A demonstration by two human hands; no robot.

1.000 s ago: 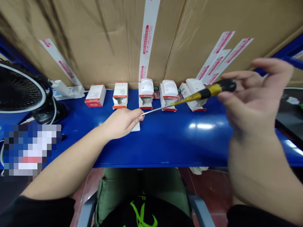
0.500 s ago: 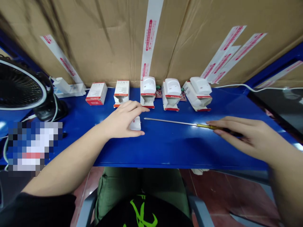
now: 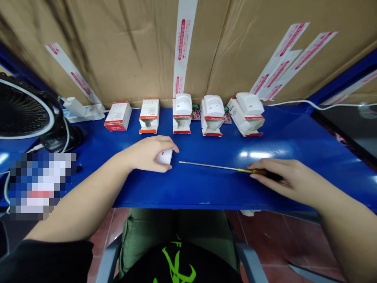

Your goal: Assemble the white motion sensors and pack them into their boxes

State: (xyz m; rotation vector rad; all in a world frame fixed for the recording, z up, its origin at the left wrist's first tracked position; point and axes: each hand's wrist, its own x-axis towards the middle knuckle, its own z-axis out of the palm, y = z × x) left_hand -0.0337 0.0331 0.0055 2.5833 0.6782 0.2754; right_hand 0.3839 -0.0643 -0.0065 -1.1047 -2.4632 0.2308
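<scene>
Fingers of my left hand wrap round a small white plastic detector low over the blue table, its right end showing between thumb and fingertips. My right hand grips the dark handle of a long screwdriver. The shaft points left and its tip stands a little short of the detector, apart from it. Behind the hands is an opened white and red box with its front flap down. Three more opened boxes each carry a white detector on top.
A closed white and red box stands left in the row. Red circuit boards lie between the boxes. At the left are a black fan and a power strip. A cardboard wall rises behind; a white cable runs right.
My left hand has drawn slightly back towards me, its fingers now closed round the detector. My right hand and the screwdriver have moved nearer to me and a little left.
</scene>
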